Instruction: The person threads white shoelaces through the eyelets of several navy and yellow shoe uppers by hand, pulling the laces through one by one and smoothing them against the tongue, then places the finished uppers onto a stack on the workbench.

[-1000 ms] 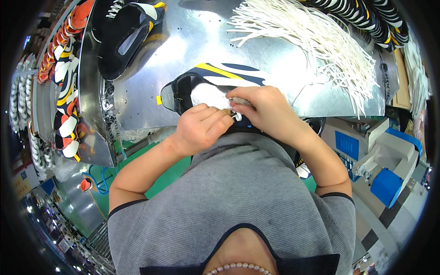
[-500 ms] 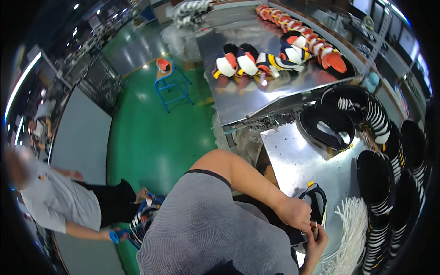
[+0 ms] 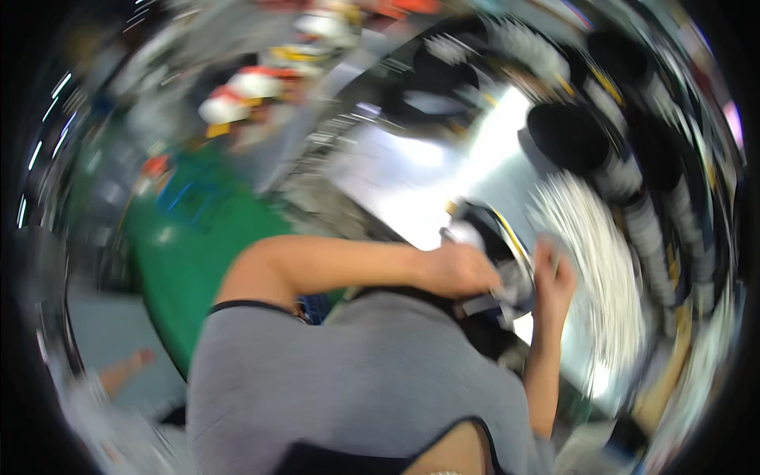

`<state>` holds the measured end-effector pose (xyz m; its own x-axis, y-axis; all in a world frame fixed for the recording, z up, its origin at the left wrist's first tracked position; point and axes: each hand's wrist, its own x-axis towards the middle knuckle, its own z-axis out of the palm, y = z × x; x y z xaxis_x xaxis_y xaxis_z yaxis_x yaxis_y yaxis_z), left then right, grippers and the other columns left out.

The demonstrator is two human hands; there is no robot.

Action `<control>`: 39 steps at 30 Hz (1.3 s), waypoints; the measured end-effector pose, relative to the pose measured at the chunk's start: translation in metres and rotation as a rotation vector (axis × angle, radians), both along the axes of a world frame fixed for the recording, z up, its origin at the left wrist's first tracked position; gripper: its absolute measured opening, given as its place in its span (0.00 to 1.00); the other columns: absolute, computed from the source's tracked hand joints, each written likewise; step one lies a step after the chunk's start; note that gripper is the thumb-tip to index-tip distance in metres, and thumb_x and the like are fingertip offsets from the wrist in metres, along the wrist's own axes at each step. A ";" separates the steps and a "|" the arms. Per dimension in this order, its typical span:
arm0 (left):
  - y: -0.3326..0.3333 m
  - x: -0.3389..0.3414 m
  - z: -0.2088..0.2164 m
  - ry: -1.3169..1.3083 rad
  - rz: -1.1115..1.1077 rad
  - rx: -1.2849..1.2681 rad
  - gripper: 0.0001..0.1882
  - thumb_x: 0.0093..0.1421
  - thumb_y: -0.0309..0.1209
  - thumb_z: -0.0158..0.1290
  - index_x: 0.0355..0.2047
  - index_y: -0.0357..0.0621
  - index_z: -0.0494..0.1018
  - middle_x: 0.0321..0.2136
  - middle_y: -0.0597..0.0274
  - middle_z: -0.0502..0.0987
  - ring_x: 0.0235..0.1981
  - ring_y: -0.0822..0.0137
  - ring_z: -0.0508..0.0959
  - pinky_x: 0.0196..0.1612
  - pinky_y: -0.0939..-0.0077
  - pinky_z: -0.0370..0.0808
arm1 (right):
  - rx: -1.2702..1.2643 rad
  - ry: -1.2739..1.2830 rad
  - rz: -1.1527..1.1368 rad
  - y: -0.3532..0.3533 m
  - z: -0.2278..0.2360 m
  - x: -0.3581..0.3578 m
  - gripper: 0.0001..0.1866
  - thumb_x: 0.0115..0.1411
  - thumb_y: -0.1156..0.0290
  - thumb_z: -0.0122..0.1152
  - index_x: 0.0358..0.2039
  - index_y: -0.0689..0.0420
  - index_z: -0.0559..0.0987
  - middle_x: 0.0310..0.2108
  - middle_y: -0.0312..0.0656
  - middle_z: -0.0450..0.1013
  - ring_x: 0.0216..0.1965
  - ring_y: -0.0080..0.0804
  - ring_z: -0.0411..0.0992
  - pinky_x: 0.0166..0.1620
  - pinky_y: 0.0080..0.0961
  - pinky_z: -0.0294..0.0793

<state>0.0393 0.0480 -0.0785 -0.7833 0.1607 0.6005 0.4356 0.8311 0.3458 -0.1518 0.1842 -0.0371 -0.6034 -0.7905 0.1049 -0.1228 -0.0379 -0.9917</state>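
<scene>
A black shoe upper [image 3: 477, 215] with a yellow-edged rim and a white and grey part lies at the near edge of the metal table, right in front of my body. My left hand [image 3: 459, 271] is closed in a fist against its near left side; what the fingers hold is hidden. Just right of the upper, my right hand [image 3: 556, 273] is raised with its fingers pinched together, and a small greyish thing shows blurred at the fingertips. A heap of white shoelaces [image 3: 594, 277] spreads to the right of my right hand. Motion smears the whole view.
Stacked black shoe uppers [image 3: 568, 136] line the table's right side, with more black uppers [image 3: 431, 87] at its far end. Orange, white and yellow shoe parts [image 3: 245, 89] sit on another table, far left. A blue-framed stool [image 3: 190, 194] stands on the green floor; a person's arm [image 3: 123, 372] shows lower left.
The view has swung right, so the table and laces now sit further left and higher. My hands have drawn apart, the right one lifting away from the upper.
</scene>
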 end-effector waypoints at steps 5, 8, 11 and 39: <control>0.013 0.005 0.023 -0.263 0.187 0.089 0.23 0.53 0.28 0.66 0.47 0.38 0.71 0.30 0.53 0.81 0.30 0.49 0.81 0.34 0.61 0.77 | -0.014 -0.109 -0.040 0.006 0.017 -0.011 0.13 0.60 0.74 0.66 0.45 0.62 0.83 0.34 0.32 0.78 0.34 0.18 0.71 0.38 0.17 0.70; 0.032 -0.014 0.052 -0.552 0.297 0.514 0.36 0.59 0.35 0.63 0.62 0.36 0.58 0.36 0.46 0.82 0.34 0.49 0.82 0.38 0.62 0.78 | 0.126 -0.253 0.083 0.025 -0.016 0.003 0.08 0.61 0.75 0.65 0.41 0.61 0.83 0.34 0.32 0.78 0.35 0.16 0.72 0.43 0.16 0.72; 0.016 -0.010 0.058 -0.613 0.318 0.740 0.35 0.64 0.40 0.59 0.64 0.37 0.56 0.39 0.43 0.80 0.37 0.53 0.81 0.42 0.63 0.77 | 0.061 -0.323 0.019 0.013 -0.012 0.021 0.06 0.60 0.75 0.64 0.38 0.62 0.83 0.30 0.32 0.77 0.34 0.16 0.71 0.40 0.17 0.71; 0.028 -0.018 0.032 -0.360 0.617 0.681 0.19 0.57 0.19 0.61 0.49 0.34 0.72 0.43 0.56 0.80 0.42 0.72 0.80 0.46 0.77 0.77 | 0.280 0.531 0.043 0.028 0.009 0.040 0.06 0.62 0.71 0.61 0.36 0.58 0.73 0.24 0.43 0.77 0.25 0.44 0.77 0.28 0.36 0.73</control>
